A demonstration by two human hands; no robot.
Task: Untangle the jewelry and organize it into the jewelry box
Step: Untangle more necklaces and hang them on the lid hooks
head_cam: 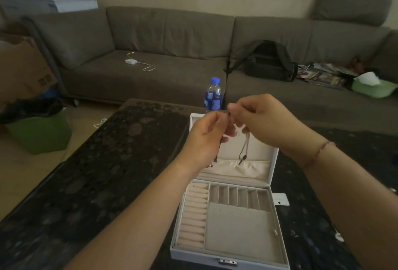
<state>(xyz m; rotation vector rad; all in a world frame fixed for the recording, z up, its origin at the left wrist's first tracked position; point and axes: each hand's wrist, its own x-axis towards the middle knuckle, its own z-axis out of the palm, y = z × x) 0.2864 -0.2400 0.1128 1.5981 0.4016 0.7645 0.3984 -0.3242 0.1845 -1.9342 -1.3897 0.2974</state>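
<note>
While both hands hold the jewelry (244, 151) up over the open jewelry box (228, 222) on the tabletop (107, 172), best approach is to keep the tangle slack and tease strands apart at the knot, not pull the ends (pulling probably tightens it). Left hand (206, 136) and right hand (256, 116) sit close together, fingers curled and pinching the cord near its top; two dark-tipped ends dangle below in front of the lid, and the compartments look empty.

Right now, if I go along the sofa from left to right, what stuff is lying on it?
White charger with its cable → black backpack → pile of magazines → green tissue box.
</note>
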